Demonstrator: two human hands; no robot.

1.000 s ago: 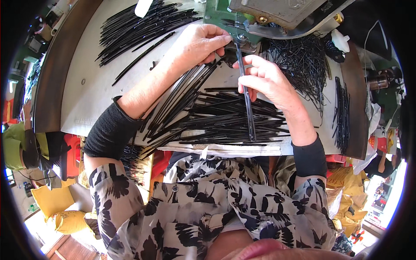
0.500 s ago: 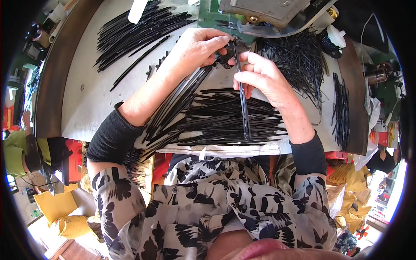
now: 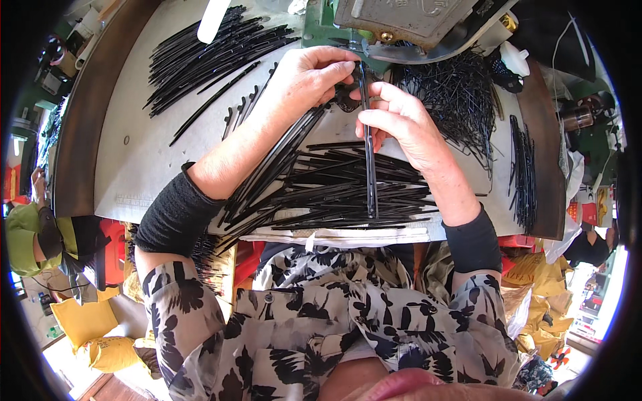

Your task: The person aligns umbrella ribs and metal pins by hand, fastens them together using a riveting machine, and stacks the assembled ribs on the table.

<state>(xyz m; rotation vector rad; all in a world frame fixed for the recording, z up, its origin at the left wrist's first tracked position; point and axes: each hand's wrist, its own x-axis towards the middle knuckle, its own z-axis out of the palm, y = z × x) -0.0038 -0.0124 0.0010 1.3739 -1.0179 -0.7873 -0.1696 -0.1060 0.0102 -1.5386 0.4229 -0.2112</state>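
Note:
A long, thin black strip [image 3: 371, 179] hangs between my hands, its lower end over the loose pile nearest me. My left hand [image 3: 304, 79] pinches its upper end between thumb and fingertips, just in front of the machine. A little lower, my right hand [image 3: 401, 123] has its thumb and fingers closed on the same strip. Under the strip lies a spread pile of similar black strips [image 3: 328, 194]. More strips [image 3: 277, 157] run slantwise beneath my left forearm. The machine's metal head [image 3: 394, 23] and green body [image 3: 321, 30] stand right beyond my fingertips.
A neat bundle of black strips [image 3: 200, 60] covers the far left of the table [image 3: 124, 160]. A tangled black heap [image 3: 455, 100] lies right of the machine, with a small bundle [image 3: 523, 174] along the right edge. At the left, another person's sleeve [image 3: 23, 237] shows.
The strip's lower end has swung slightly left, and my right hand has shifted a little left with it. Both hands keep their hold; the whole view has moved slightly.

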